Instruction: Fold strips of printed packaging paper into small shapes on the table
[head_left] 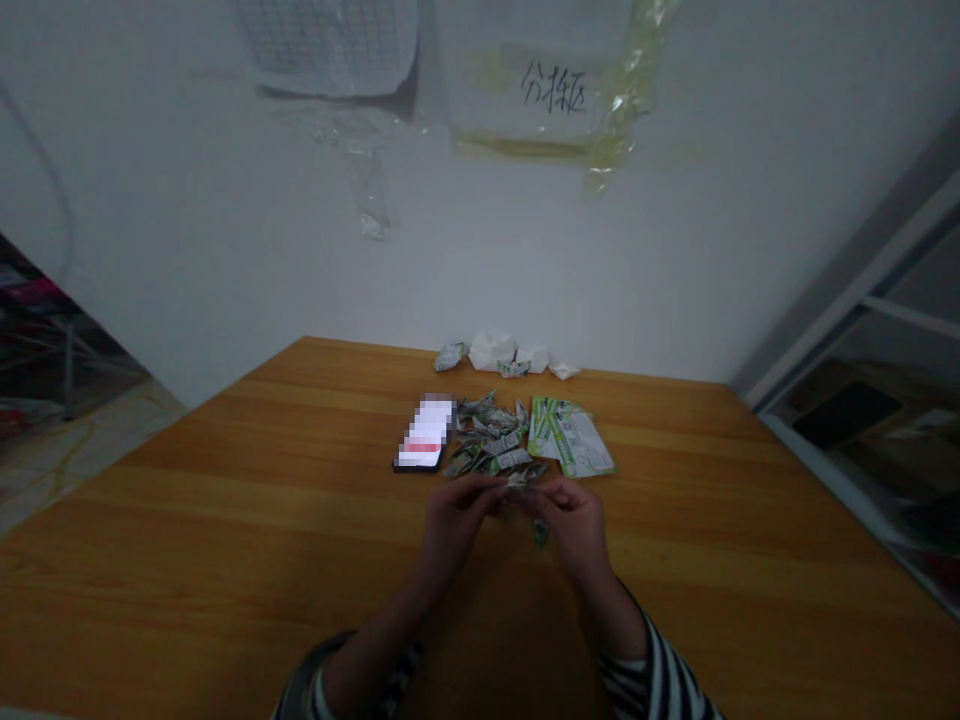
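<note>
Both hands meet over the wooden table, fingertips pinched together. My left hand and my right hand grip a small folded piece of pale printed paper from its two sides. Fingers cover much of it, and it is slightly blurred. Just beyond lies a pile of folded green-and-white printed papers, creased into small pointed shapes. Right of the pile are flat green-and-white printed sheets. A small green scrap shows beneath my right hand.
A phone with a lit screen lies left of the pile. Crumpled white tissues and a crumpled printed wrapper sit along the table's back edge by the wall. Metal-framed shelving stands at the right.
</note>
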